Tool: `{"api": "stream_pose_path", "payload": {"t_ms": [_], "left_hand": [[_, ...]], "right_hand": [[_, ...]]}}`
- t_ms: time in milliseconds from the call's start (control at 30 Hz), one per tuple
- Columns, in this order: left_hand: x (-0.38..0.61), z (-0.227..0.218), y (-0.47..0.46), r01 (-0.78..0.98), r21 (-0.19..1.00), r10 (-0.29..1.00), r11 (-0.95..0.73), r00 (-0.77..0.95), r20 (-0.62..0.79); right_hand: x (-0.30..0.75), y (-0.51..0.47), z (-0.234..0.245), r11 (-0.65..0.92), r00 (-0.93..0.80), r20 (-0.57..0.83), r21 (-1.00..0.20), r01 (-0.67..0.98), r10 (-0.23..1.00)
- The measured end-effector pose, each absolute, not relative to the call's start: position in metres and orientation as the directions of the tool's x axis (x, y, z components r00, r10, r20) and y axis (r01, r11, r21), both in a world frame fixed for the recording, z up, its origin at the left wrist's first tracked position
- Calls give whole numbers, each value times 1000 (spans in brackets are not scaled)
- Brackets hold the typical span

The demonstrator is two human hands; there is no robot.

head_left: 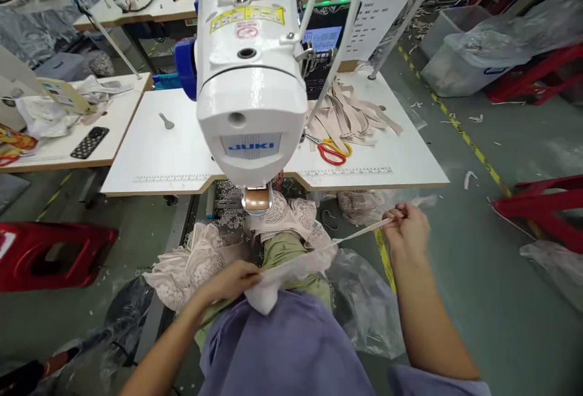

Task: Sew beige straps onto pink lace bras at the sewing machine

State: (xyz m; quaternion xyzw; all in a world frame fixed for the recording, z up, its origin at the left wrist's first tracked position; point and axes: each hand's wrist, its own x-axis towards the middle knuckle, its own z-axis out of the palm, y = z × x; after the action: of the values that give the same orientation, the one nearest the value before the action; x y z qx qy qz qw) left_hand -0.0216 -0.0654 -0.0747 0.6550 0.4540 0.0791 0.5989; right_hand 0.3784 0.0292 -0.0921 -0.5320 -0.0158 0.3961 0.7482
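My left hand is closed on a pale lace garment piece held over my lap. My right hand pinches the end of a thin beige strap, pulled taut and running from that garment up to the right. More pink lace pieces lie bunched on my knees below the white JUKI sewing machine, whose head hangs over the table's front edge.
On the white sewing table lie red and yellow scissors, a heap of beige straps and a control panel. Red stools stand left and right. A side table holds a phone and cloth. Plastic bags lie about my legs.
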Motion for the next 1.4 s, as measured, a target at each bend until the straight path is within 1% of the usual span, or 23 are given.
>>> {"api": "stream_pose_path", "payload": {"t_ms": [100, 200, 300, 367, 400, 433, 500, 533, 567, 633, 667, 767, 833, 900, 967, 1067, 1100, 1167, 1233, 1267, 1300, 1333, 1400], "left_hand": [[-52, -76, -55, 540, 822, 821, 178, 379, -427], [-60, -89, -44, 550, 799, 940, 243, 70, -334], [-52, -105, -34, 555, 777, 950, 298, -254, -183], [-42, -110, -28, 571, 762, 920, 306, -383, -83], [-37, -109, -26, 584, 756, 914, 294, -404, -43], [-31, -106, -25, 601, 753, 919, 268, -393, -14], [-21, -94, -24, 630, 756, 958, 176, -286, 15], [-16, -86, -25, 637, 762, 979, 117, -202, 18], [-11, -76, -26, 636, 769, 994, 57, -110, 17], [-2, -54, -29, 610, 790, 997, -54, 72, 13], [2, -42, -31, 594, 799, 989, -97, 150, 8], [13, -15, -35, 581, 792, 946, -188, 324, -13], [16, -8, -37, 620, 749, 929, -233, 370, -17], [16, -9, -38, 667, 695, 926, -269, 377, -4], [16, -15, -41, 705, 642, 928, -300, 373, 23], [15, -21, -43, 725, 593, 923, -351, 375, 87], [15, -22, -43, 720, 597, 921, -354, 378, 91], [12, -21, -42, 687, 646, 921, -333, 383, 67], [7, -16, -39, 638, 707, 919, -305, 393, 42], [4, -13, -38, 623, 726, 918, -292, 395, 30], [0, -10, -37, 618, 735, 917, -278, 398, 12], [-3, -6, -36, 623, 737, 915, -264, 404, -14], [-8, 1, -37, 648, 721, 899, -246, 430, -80]], "right_hand": [[398, 40, -88, 123, 732, -392, -833, -540, 558], [407, 54, -77, 127, 756, -352, -861, -493, 551], [394, 60, -68, 140, 783, -248, -910, -390, 570], [368, 54, -67, 115, 750, -174, -942, -316, 638], [352, 48, -67, 87, 709, -148, -955, -284, 690], [333, 40, -68, 44, 640, -135, -966, -255, 757], [297, 20, -68, -32, 455, -101, -987, -155, 885], [280, 9, -67, -44, 294, -41, -999, 4, 955], [265, -1, -64, -29, 158, -8, -991, 134, 987], [244, -19, -56, 45, -71, 23, -943, 328, 997], [236, -25, -52, 77, -132, 29, -924, 375, 991], [224, -35, -42, 180, -246, 72, -873, 452, 967], [220, -35, -39, 261, -312, 112, -831, 491, 943], [217, -33, -37, 314, -366, 127, -799, 513, 922], [216, -30, -36, 325, -413, 101, -790, 520, 905], [216, -24, -33, 272, -456, 37, -845, 461, 889], [216, -21, -32, 211, -453, -2, -883, 419, 891], [218, -16, -33, 18, -424, -108, -959, 283, 899], [221, -11, -34, -196, -373, -223, -975, 108, 901], [223, -9, -35, -257, -349, -254, -966, 38, 902], [224, -7, -35, -275, -338, -261, -961, 5, 904], [225, -6, -35, -250, -349, -241, -968, 19, 906], [225, -6, -31, -64, -454, -115, -990, 126, 884]]}}
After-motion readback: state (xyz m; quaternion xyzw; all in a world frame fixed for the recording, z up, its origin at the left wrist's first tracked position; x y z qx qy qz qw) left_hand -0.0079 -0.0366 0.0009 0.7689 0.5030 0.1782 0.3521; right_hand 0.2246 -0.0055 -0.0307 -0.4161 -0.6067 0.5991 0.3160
